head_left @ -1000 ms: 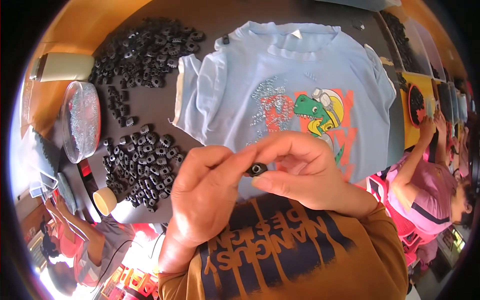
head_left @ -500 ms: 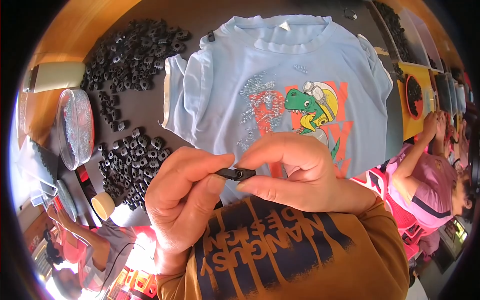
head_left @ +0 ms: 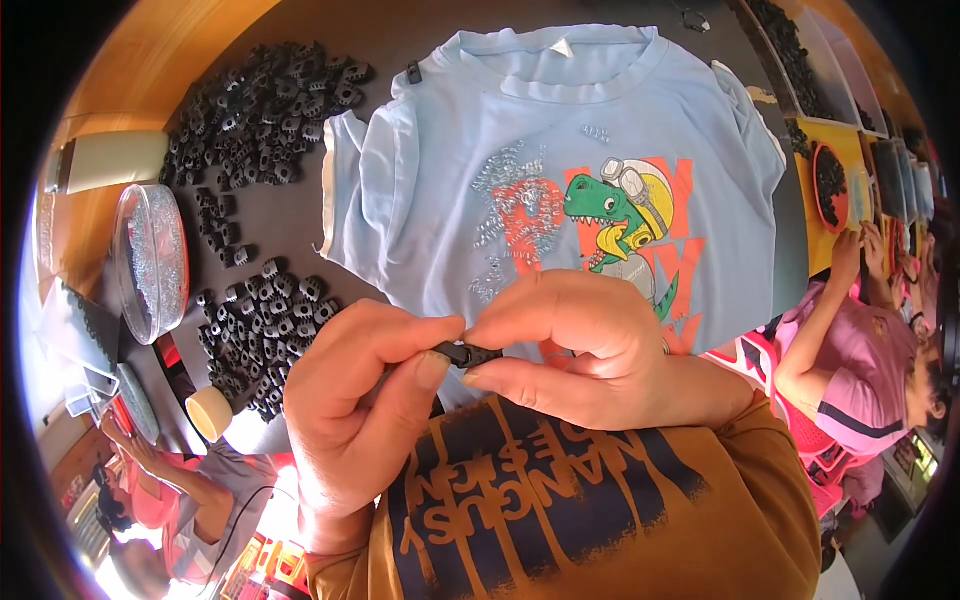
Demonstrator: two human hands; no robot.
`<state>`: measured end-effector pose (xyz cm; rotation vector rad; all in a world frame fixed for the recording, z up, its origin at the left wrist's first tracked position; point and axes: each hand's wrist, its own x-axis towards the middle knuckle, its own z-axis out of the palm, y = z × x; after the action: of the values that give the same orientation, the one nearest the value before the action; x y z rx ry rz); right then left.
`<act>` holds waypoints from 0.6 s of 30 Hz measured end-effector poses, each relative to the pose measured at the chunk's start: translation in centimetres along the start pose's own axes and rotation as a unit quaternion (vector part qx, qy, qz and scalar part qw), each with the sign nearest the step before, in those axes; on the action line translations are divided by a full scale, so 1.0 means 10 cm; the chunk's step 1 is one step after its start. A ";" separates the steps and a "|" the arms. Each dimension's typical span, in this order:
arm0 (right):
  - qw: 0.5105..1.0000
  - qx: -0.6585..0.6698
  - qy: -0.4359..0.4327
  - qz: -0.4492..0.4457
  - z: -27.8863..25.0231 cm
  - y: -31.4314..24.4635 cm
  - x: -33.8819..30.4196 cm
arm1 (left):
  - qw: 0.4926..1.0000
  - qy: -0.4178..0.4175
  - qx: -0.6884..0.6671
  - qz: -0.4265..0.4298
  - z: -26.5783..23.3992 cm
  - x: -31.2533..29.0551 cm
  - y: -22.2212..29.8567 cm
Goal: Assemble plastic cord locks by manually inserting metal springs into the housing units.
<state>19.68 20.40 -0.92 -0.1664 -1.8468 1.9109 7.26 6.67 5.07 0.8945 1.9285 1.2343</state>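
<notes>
Between my two hands is a small black plastic clip piece [head_left: 462,354], held low in front of my chest. My left hand [head_left: 362,395] pinches its left end with thumb and forefinger. The right end sits between the thumb and forefinger of my right hand [head_left: 585,345], which hide part of it. Just beyond my hands a light blue T-shirt [head_left: 430,215] with a dinosaur print lies spread on the dark table. Many tiny metal springs [head_left: 515,195] are scattered over its front. One black piece [head_left: 414,72] rests near the shirt's left shoulder.
On the left are a large pile of black plastic pieces [head_left: 260,115] and a nearer pile [head_left: 268,325]. A clear round tub [head_left: 160,265] holds more springs, with a cream cup [head_left: 208,413] below it. Co-workers [head_left: 865,350] sit at both sides.
Both hands have shifted slightly left with the clip piece. A round opening that showed in it earlier is now less visible, and its halves sit closer together between my fingertips.
</notes>
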 end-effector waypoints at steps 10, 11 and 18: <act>0.994 -0.102 0.037 -0.029 0.02 0.03 -0.04 | 0.959 -0.050 0.219 0.172 0.00 0.11 -0.03; 0.991 -0.119 0.045 -0.041 0.03 0.04 -0.05 | 0.960 -0.047 0.212 0.175 0.02 0.11 -0.05; 0.985 -0.138 0.071 -0.079 0.01 0.07 -0.06 | 0.944 -0.065 0.229 0.230 0.00 0.12 -0.11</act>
<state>20.01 20.04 -1.69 -0.2315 -1.9575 1.4946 6.37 7.26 3.83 1.7012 1.9965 0.9380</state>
